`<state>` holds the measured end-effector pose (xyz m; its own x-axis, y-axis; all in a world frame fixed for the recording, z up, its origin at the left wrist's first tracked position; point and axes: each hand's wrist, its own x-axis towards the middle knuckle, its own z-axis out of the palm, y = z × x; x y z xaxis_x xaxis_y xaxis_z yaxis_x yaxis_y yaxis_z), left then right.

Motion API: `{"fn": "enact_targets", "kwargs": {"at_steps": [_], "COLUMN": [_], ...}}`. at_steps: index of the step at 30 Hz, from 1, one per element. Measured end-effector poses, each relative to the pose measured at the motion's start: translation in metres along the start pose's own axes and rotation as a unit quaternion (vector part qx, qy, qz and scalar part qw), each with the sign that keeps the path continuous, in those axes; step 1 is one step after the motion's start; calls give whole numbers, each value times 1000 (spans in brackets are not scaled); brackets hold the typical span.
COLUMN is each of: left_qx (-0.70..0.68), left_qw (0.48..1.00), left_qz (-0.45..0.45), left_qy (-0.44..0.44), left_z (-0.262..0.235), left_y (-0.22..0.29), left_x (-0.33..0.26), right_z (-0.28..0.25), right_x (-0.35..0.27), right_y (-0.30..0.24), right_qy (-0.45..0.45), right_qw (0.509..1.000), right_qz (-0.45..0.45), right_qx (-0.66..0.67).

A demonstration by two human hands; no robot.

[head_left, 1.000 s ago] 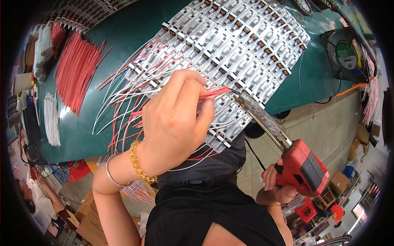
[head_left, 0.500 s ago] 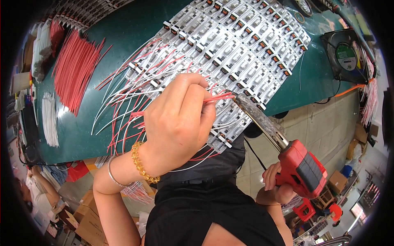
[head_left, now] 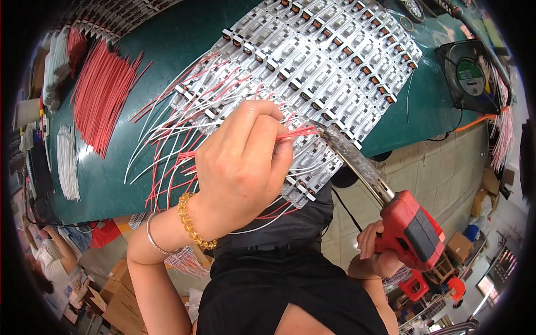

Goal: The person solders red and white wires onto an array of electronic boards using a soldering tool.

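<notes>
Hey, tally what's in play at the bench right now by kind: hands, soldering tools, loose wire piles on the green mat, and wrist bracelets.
Hands: 2, left hand pinching red wires, right hand gripping the tool
Soldering tools: 1, red soldering gun
Loose wire piles: 2, red pile, white pile
Bracelets: 2, bead bracelet, thin bangle
Total: 7

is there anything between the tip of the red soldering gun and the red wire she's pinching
Nothing visible. The red soldering gun in the right hand meets the thin red wire pinched by the left hand, above the white metal strip boards.
</notes>
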<state>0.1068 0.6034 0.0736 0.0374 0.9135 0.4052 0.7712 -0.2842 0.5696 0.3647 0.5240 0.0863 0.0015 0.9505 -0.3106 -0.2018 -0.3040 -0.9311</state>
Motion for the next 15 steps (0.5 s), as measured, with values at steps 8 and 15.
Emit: {"fn": "enact_targets", "kwargs": {"at_steps": [8, 15], "left_qx": [7, 9], "left_qw": [999, 1000], "left_qz": [26, 20], "left_qy": [19, -21], "left_z": [3, -7], "left_y": [-2, 1], "left_x": [0, 1], "right_z": [-6, -5], "right_x": [2, 3], "right_y": [0, -1], "right_qy": [-108, -109], "right_qw": [989, 990], "right_qz": [-74, -74], "right_qx": [-67, -58]}}
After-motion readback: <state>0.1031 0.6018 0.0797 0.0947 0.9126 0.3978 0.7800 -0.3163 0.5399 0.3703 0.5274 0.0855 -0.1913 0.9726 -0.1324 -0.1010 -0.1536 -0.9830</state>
